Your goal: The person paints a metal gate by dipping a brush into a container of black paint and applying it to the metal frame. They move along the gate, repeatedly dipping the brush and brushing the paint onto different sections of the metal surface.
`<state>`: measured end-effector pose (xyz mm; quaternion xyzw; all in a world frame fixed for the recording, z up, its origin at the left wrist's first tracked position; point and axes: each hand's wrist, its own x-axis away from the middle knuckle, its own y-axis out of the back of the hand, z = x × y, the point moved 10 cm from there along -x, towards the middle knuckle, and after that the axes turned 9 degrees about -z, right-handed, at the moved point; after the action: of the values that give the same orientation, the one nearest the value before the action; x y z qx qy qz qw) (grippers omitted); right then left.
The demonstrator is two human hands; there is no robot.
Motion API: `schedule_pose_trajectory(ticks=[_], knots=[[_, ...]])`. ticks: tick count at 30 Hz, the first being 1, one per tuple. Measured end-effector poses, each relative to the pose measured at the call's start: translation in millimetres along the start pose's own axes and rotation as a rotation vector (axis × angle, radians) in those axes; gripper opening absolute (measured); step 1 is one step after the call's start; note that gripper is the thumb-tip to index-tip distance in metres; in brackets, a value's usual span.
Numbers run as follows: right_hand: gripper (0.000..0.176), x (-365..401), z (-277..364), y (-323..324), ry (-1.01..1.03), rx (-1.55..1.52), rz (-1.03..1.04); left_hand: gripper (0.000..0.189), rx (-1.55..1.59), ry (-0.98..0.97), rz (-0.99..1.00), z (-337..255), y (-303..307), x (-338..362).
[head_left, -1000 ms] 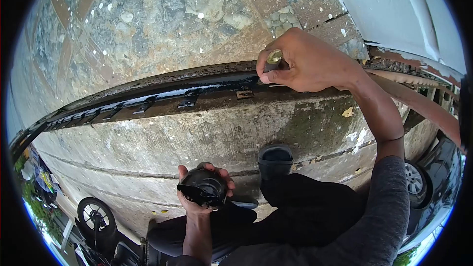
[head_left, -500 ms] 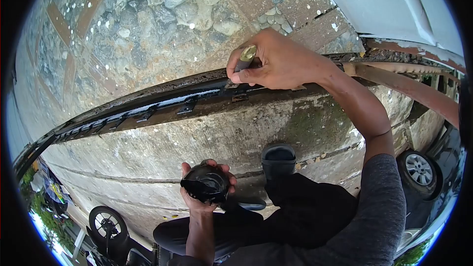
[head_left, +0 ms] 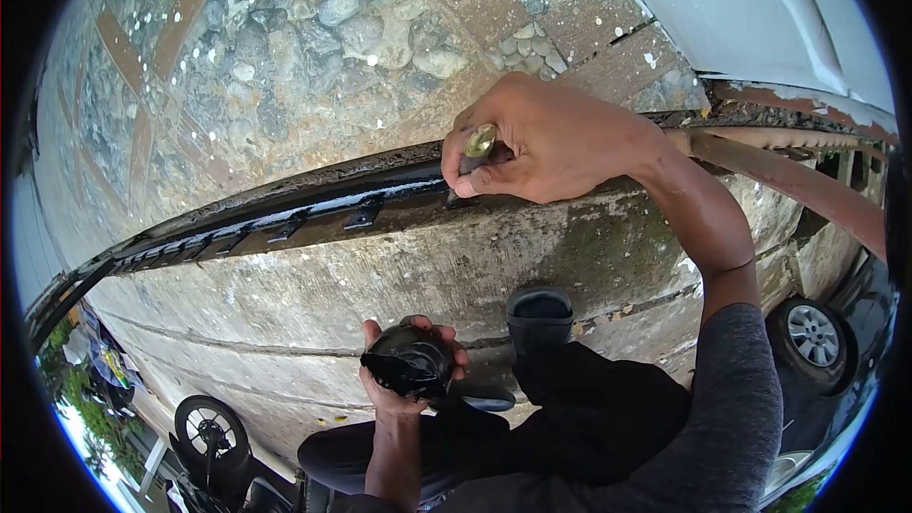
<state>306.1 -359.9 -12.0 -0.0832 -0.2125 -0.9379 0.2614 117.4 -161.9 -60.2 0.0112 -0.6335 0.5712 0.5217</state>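
Since half a second ago, the right hand (head_left: 560,138) has shifted toward the near edge of the black rail (head_left: 332,202). It pinches a brush (head_left: 480,141), its partly hidden tip at that edge. The left hand (head_left: 391,401) cups a black container (head_left: 410,361), well apart from the rail on its near side.

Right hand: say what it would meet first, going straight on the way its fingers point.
Probably the glossy black rail, which runs just ahead of the right hand; how near it is in depth is unclear from this one view.
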Motion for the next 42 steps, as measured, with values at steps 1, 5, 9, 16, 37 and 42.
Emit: schedule_pose_trajectory(ticks=[1, 5, 9, 16, 37, 42], knots=[[0.019, 2.7, 9.7, 0.2, -0.044, 0.064, 0.069, 0.077, -0.004, -0.001, 0.005, -0.2, 0.5, -1.2], [0.016, 0.2, -6.9, 5.2, 0.0, -0.15, -0.014, 0.078, -0.008, -0.006, 0.003, -0.2, 1.2, -1.6], [0.015, -1.0, -4.8, 2.4, 0.079, -0.153, -0.06, 0.078, 0.002, 0.006, 0.002, 3.2, 0.6, -6.5], [0.015, 14.9, -26.0, 27.5, -0.185, -0.205, -0.073, 0.073, -0.068, 0.004, -0.015, 0.0, 3.6, -10.2], [0.015, 14.1, -27.5, 8.3, -0.011, 0.009, -0.041, 0.078, 0.048, 0.049, 0.016, 3.5, 4.0, -13.2], [0.014, 17.2, -36.2, 18.4, -0.199, -0.024, -0.025, 0.078, 0.074, 0.051, 0.044, 1.8, 1.0, -12.2]])
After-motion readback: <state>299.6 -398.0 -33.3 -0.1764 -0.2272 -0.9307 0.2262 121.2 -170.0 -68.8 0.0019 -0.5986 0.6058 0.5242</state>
